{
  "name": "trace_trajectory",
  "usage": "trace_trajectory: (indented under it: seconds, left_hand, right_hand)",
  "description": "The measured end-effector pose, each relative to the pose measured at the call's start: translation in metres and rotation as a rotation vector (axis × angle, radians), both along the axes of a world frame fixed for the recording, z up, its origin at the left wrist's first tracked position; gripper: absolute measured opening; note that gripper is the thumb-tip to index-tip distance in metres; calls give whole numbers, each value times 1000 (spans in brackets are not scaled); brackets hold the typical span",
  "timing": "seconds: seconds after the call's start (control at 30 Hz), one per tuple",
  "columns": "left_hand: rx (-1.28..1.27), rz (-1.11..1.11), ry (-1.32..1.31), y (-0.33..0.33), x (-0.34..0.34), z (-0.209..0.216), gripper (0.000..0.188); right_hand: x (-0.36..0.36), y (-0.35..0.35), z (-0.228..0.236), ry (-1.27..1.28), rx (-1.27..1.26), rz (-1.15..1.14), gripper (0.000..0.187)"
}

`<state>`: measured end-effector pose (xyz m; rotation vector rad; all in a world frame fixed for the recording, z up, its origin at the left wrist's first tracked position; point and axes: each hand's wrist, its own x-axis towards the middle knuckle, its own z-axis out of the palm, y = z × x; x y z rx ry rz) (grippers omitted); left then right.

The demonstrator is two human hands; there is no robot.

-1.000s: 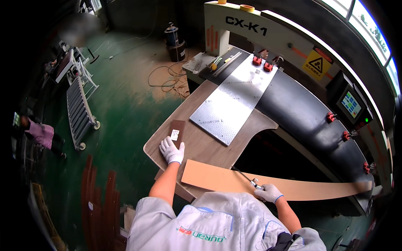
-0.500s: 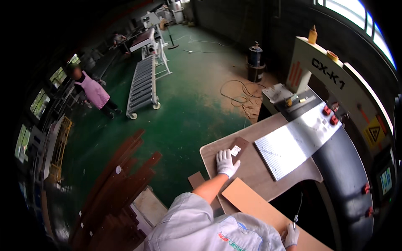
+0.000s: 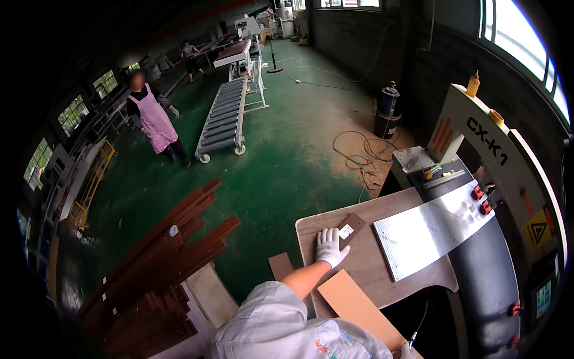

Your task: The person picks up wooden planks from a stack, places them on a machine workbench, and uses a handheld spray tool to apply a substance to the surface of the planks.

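Note:
My left hand (image 3: 330, 246), in a white glove, lies with outstretched fingers over the lower end of a short brown board (image 3: 351, 229) with a white label. The board rests on a wood-look worktop (image 3: 323, 226). At the bottom edge of the picture, my gloved right hand (image 3: 407, 352) shows only in part, next to a thin cable with a metal fitting (image 3: 413, 341); its fingers are mostly cut off. Between my arms lies a long orange-tan board (image 3: 356, 304), slanting from the worktop toward my right hand.
A silver plate (image 3: 418, 238) with red clamps (image 3: 482, 200) joins the worktop under a machine arm (image 3: 478, 128). Brown planks (image 3: 173, 239) are piled at left. Beyond stand a roller conveyor (image 3: 222, 113) and a person in a pink apron (image 3: 156, 122). Cables (image 3: 359, 152) lie on the floor.
The view has shifted, so the worktop sits lower and slightly to the right. My left hand stays on the brown board. My right hand has slipped mostly out of the bottom edge.

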<state>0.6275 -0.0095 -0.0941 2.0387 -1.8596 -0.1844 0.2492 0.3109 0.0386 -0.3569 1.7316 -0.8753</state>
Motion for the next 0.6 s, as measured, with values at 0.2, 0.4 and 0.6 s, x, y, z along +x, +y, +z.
trace_trajectory:
  seconds: [0.2,0.4,0.6]
  left_hand:
    - [-37,20,20,0,3,-3,91]
    - [-77,-79,86,-28,-27,30,79]
    - [145,-338,169,-74,-87,37,89]
  right_hand:
    - [-10,4,-15,-20,-12,-11,31]
    - [-27,9,-41,-35,-37,6,33]
    - [-25,9,-36,-37,27,-7,34]
